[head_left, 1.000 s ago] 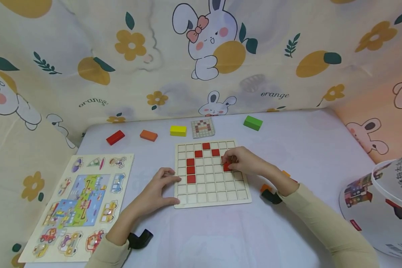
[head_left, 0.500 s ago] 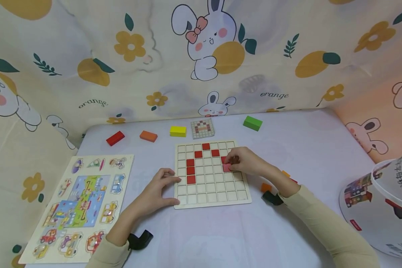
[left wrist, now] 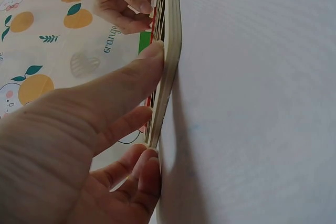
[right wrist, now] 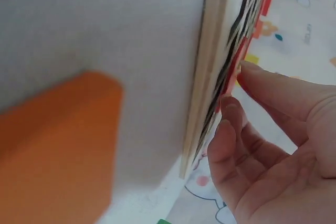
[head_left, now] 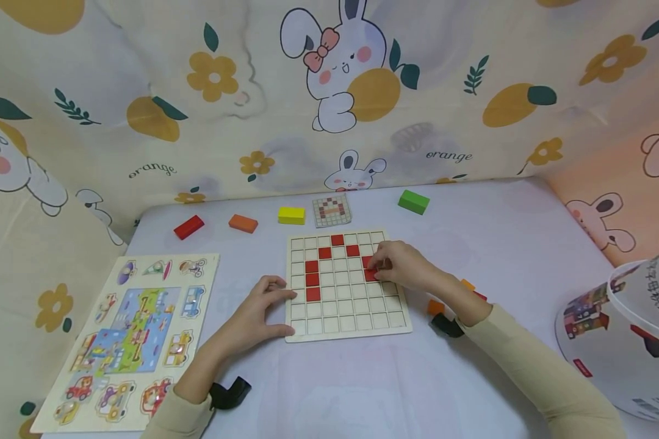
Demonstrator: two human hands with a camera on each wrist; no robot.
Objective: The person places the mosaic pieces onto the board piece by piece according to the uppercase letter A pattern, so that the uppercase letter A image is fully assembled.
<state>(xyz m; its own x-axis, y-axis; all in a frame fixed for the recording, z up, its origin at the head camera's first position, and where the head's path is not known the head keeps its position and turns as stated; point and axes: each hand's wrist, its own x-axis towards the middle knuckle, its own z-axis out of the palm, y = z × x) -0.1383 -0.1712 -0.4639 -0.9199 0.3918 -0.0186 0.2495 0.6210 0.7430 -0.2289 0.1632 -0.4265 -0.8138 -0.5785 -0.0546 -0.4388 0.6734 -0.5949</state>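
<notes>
A white gridded wooden board point(head_left: 329, 311) lies on the table with several red square tiles set in its cells. My left hand point(head_left: 260, 311) rests at its left side, thumb and fingertips touching the edge; the left wrist view shows the thumb point(left wrist: 149, 59) against the board's edge. My right hand point(head_left: 403, 265) is over the right part of the grid and pinches a red tile point(head_left: 370, 275) between thumb and fingers. That tile lies level in its cell, just below another red tile point(head_left: 366, 261). In the right wrist view the fingertips point(right wrist: 227, 103) are right at the red tiles.
Behind the board stand red point(head_left: 189, 227), orange point(head_left: 243, 223), yellow point(head_left: 291, 215) and green point(head_left: 414, 202) blocks and a small pattern card point(head_left: 332, 211). A picture puzzle board point(head_left: 208, 274) lies left. Orange blocks point(head_left: 435, 306) lie by the right wrist; a white bucket point(head_left: 598, 366) stands right.
The red tile under my right fingers looked pale and tilted half a second ago and now looks darker and flat in its cell. The left hand has stayed in place.
</notes>
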